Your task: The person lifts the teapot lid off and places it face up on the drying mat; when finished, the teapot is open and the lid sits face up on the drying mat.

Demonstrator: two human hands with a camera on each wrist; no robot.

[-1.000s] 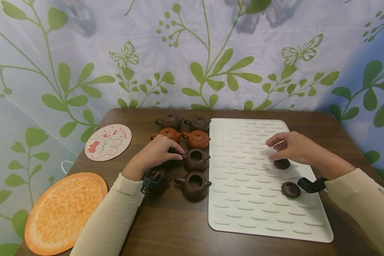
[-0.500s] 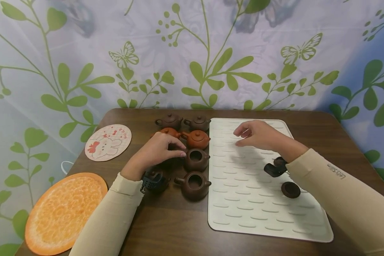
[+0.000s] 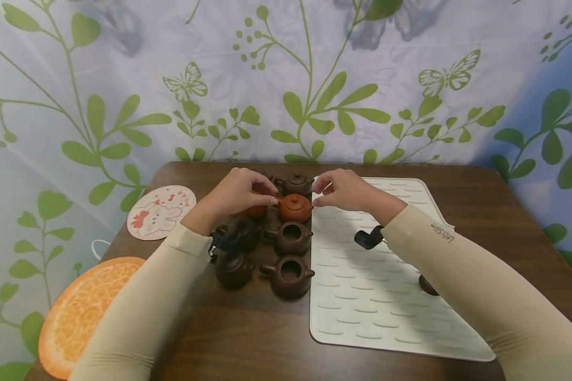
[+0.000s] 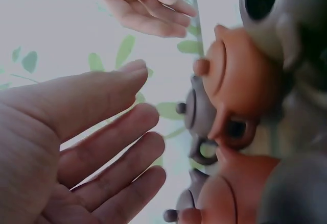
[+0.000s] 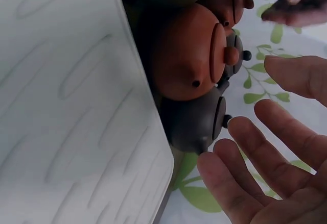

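Note:
An orange-red teapot (image 3: 294,209) with its lid on stands between my two hands in the head view. My left hand (image 3: 238,194) hovers at its handle side, fingers loosely bent and holding nothing. On the spout side, at the mat's edge, is my right hand (image 3: 345,191), also holding nothing; its thumb and fingers spread apart in the right wrist view. Behind the orange-red teapot stands a dark brown lidded teapot (image 3: 296,183). In front of it are two lidless brown teapots (image 3: 293,250). My left hand and wrist partly hide the other column of teapots.
A white ribbed mat (image 3: 352,296) lies right of the teapots. On it, a dark lid (image 3: 427,286) shows partly behind the right sleeve. At the left are an orange-slice placemat (image 3: 83,317) and a round pink mat (image 3: 154,217) with a cartoon animal. A patterned cloth hangs behind the table.
My right hand has moved left from above the lids on the mat to the orange-red teapot's spout side. My left hand has shifted away from the lidless teapot, up to the orange-red one.

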